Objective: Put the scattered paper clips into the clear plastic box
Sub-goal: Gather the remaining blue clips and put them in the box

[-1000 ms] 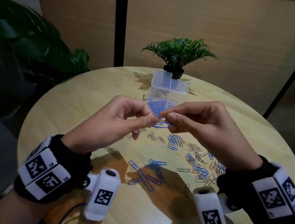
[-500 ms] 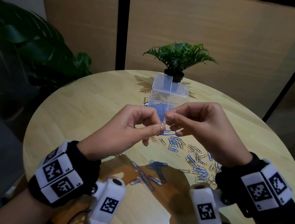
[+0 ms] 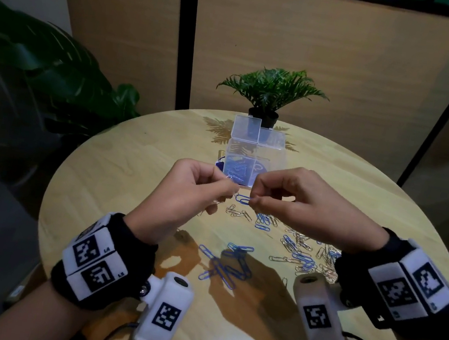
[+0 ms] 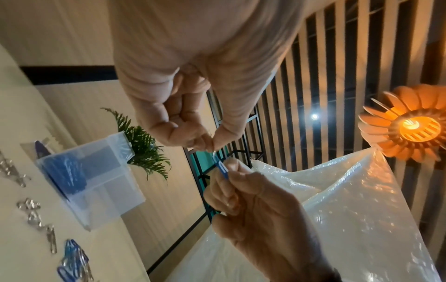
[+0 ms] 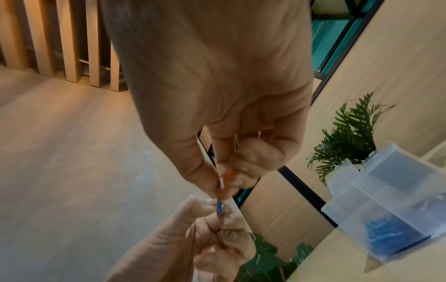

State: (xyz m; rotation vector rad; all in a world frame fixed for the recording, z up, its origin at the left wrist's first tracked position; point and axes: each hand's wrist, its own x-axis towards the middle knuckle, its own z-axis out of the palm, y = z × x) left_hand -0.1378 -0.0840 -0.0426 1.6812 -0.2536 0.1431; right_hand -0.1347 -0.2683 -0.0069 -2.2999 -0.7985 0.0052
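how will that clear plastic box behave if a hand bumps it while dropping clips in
The clear plastic box looks thin-walled and holds only a small heap of blue clips, so it is probably light and would slide on the glossy table. It stands fairly tall with its lids raised, so a high knock might tip it.

You see the box [image 3: 255, 157] mid-frame on the desk [image 3: 127, 170], plant [image 3: 270, 91] behind it, clips [image 3: 293, 248] scattered below, perhaps overlapping.
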